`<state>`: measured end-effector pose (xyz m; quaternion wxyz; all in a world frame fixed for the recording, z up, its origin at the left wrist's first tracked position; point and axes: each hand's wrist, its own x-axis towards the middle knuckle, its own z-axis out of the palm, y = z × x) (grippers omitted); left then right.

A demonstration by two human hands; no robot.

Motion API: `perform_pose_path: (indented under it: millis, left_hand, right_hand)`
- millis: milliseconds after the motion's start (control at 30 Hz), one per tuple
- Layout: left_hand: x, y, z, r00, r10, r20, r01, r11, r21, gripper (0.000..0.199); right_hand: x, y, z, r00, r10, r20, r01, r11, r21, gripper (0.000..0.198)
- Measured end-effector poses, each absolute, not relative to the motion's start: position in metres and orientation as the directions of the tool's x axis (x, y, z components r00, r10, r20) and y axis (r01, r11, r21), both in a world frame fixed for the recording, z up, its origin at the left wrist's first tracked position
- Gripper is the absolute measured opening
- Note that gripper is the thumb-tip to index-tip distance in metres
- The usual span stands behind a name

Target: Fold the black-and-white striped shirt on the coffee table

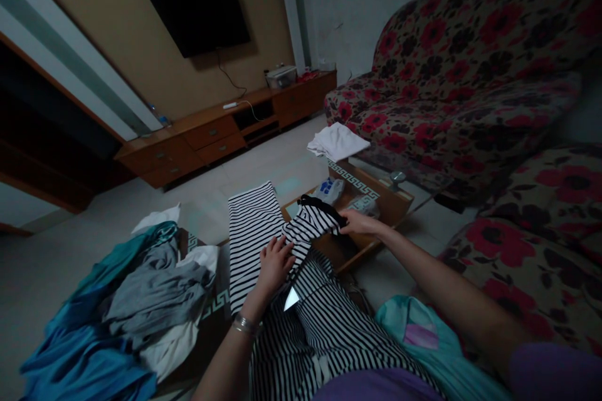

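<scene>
A black-and-white striped shirt (251,216) lies spread over the glass coffee table in front of my knees. My left hand (277,260) rests on it, palm down with the fingers apart. At the shirt's right side, my right hand (360,223) pinches a black-edged part, which looks like a sleeve or collar. That part is bunched and folded over beside the flat section. A folded white garment (338,141) sits at the far right corner of the table.
Left of the shirt is a loose heap of grey (160,294), blue and teal clothes. Wrapped packages (329,190) lie beneath the glass. A floral sofa (423,94) stands at right, teal cloth (442,338) beside my leg. A wooden TV cabinet (221,138) lines the far wall.
</scene>
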<state>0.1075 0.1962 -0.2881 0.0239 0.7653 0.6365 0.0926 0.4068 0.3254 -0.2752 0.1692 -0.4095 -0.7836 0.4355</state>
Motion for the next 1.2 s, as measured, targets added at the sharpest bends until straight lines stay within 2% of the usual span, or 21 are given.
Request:
perform_pose_path:
  millis: [100, 200, 267, 367, 467, 533, 633, 767, 867, 933, 1000, 1100, 1200]
  left_hand:
    - [0.123, 0.218, -0.267, 0.137, 0.98, 0.142, 0.964, -0.165, 0.209, 0.022]
    - [0.142, 0.255, -0.249, 0.082, 0.976, 0.203, 0.927, -0.15, 0.345, 0.036]
    - [0.152, 0.286, -0.243, 0.066, 0.965, 0.252, 0.914, -0.16, 0.374, 0.049]
    - [0.162, 0.328, -0.242, 0.175, 0.943, 0.283, 0.932, -0.251, 0.261, 0.067]
    - [0.162, 0.354, -0.243, 0.394, 0.91, 0.132, 0.891, -0.413, 0.188, 0.072]
    - [0.157, 0.356, -0.24, 0.498, 0.865, 0.061, 0.85, -0.501, 0.161, 0.063]
    - [0.143, 0.34, -0.231, 0.587, 0.803, 0.108, 0.799, -0.595, 0.086, 0.04]
    - [0.119, 0.301, -0.218, 0.642, 0.748, 0.167, 0.753, -0.656, 0.047, 0.023]
    - [0.108, 0.276, -0.216, 0.66, 0.729, 0.182, 0.723, -0.682, 0.111, 0.02]
    - [0.106, 0.265, -0.216, 0.668, 0.718, 0.195, 0.702, -0.695, 0.153, 0.019]
    - [0.105, 0.26, -0.215, 0.675, 0.711, 0.197, 0.691, -0.703, 0.169, 0.019]
    - [0.107, 0.267, -0.207, 0.695, 0.7, 0.163, 0.681, -0.714, 0.166, 0.022]
    - [0.113, 0.292, -0.194, 0.697, 0.693, 0.183, 0.676, -0.721, 0.152, 0.024]
  right_hand:
    - [0.399, 0.325, -0.26, -0.578, 0.807, -0.125, 0.556, 0.277, -0.784, 0.023]
    - [0.395, 0.318, -0.251, -0.561, 0.819, -0.123, 0.593, 0.294, -0.749, 0.032]
    - [0.391, 0.306, -0.252, -0.535, 0.841, -0.082, 0.653, 0.351, -0.672, 0.039]
    - [0.381, 0.285, -0.258, -0.515, 0.857, 0.015, 0.731, 0.448, -0.515, 0.029]
    - [0.372, 0.268, -0.266, -0.54, 0.839, 0.075, 0.745, 0.517, -0.421, 0.016]
    - [0.369, 0.262, -0.271, -0.553, 0.828, 0.1, 0.745, 0.544, -0.386, 0.015]
    - [0.37, 0.257, -0.275, -0.552, 0.825, 0.124, 0.752, 0.556, -0.353, 0.019]
    - [0.374, 0.25, -0.277, -0.517, 0.842, 0.153, 0.741, 0.53, -0.412, 0.03]
    - [0.375, 0.245, -0.275, -0.421, 0.899, 0.125, 0.743, 0.42, -0.521, 0.055]
    - [0.375, 0.245, -0.274, -0.399, 0.912, 0.096, 0.736, 0.38, -0.56, 0.064]
    - [0.376, 0.245, -0.272, -0.428, 0.9, 0.082, 0.72, 0.394, -0.571, 0.051]
    - [0.375, 0.248, -0.273, -0.448, 0.888, 0.1, 0.706, 0.42, -0.57, 0.016]
    - [0.371, 0.257, -0.278, -0.424, 0.887, 0.181, 0.64, 0.435, -0.634, 0.016]
